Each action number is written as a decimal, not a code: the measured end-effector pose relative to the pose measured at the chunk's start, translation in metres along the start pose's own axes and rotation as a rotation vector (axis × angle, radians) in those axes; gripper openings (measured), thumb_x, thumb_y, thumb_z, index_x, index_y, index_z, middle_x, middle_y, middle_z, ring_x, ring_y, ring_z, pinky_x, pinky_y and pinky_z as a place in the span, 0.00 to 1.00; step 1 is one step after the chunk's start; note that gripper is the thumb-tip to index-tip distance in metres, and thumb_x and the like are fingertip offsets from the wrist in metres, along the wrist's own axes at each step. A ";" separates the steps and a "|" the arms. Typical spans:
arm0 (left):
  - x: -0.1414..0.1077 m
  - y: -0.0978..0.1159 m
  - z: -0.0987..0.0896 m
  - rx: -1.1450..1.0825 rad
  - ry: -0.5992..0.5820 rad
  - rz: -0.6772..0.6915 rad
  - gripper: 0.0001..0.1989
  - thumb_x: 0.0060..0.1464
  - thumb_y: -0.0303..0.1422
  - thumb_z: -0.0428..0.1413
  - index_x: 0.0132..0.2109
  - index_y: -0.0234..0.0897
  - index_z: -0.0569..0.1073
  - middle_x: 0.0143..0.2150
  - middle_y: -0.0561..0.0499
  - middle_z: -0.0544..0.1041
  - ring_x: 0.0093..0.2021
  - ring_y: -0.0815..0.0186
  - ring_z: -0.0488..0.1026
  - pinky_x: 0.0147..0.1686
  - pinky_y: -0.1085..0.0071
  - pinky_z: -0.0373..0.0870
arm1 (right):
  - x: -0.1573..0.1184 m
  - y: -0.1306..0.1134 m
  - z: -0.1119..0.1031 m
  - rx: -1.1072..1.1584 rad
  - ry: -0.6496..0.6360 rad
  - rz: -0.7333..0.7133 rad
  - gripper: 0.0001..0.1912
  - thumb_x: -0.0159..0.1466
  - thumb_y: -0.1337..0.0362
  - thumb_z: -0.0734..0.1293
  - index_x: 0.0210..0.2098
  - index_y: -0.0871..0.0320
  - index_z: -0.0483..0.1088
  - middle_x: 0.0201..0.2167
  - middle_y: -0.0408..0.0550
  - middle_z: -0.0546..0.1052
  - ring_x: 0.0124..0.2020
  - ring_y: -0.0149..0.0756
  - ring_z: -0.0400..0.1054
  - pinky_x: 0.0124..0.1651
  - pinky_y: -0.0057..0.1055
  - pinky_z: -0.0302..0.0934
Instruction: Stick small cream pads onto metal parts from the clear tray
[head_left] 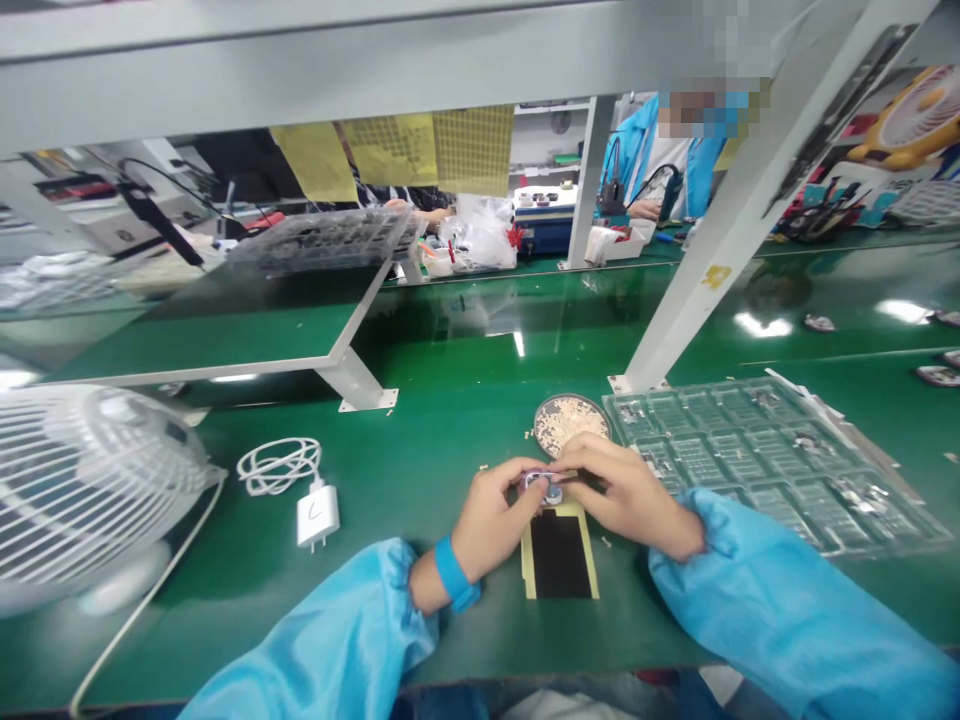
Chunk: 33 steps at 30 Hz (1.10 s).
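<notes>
My left hand [491, 515], with a blue band at its wrist, is closed on a small device with a pale rim and a bluish inside [553, 490]. The thumb lies over the device's front. My right hand [619, 490] meets it from the other side, its fingers pinched at the device's right edge; whatever sits between those fingertips is too small to make out. Just below lies a black pad with yellow tape edges [561, 560]. Beyond the hands stands a round dish [571, 424] full of small beige pieces.
To the right lies a clear compartment tray [739, 440] with small parts in some cells. At left are a white fan [90, 490] and a white charger [317, 515] with coiled cable. A slanted post [720, 250] rises behind the tray. Another person [667, 160] sits across the bench.
</notes>
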<state>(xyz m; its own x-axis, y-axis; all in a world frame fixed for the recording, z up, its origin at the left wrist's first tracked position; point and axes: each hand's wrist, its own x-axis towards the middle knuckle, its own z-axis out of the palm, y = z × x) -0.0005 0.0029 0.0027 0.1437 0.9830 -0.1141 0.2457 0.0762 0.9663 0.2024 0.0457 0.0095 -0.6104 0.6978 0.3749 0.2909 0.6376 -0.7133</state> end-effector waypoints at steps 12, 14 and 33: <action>0.072 -0.025 -0.062 0.175 0.260 -0.009 0.15 0.59 0.40 0.51 0.48 0.38 0.74 0.28 0.53 0.74 0.28 0.72 0.70 0.31 0.76 0.63 | -0.002 0.009 -0.005 -0.032 0.114 0.064 0.04 0.68 0.65 0.67 0.43 0.52 0.70 0.43 0.42 0.72 0.45 0.31 0.67 0.48 0.31 0.63; 0.098 -0.030 -0.083 0.178 0.335 -0.023 0.21 0.60 0.45 0.49 0.53 0.36 0.71 0.31 0.51 0.76 0.31 0.70 0.72 0.32 0.75 0.64 | -0.003 0.010 -0.003 -0.028 0.073 0.060 0.04 0.68 0.65 0.66 0.43 0.51 0.70 0.42 0.42 0.72 0.45 0.31 0.67 0.47 0.30 0.63; 0.103 -0.049 -0.087 0.345 0.493 0.139 0.23 0.58 0.38 0.53 0.60 0.47 0.65 0.32 0.57 0.72 0.30 0.75 0.67 0.36 0.76 0.64 | 0.001 0.004 -0.004 -0.020 0.066 0.043 0.02 0.68 0.66 0.66 0.41 0.56 0.71 0.40 0.44 0.74 0.43 0.31 0.69 0.46 0.30 0.64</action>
<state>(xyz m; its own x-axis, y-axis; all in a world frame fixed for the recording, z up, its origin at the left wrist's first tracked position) -0.0808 0.1151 -0.0361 -0.2434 0.9475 0.2071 0.5643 -0.0353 0.8248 0.2059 0.0505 0.0093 -0.5471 0.7444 0.3828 0.3306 0.6123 -0.7182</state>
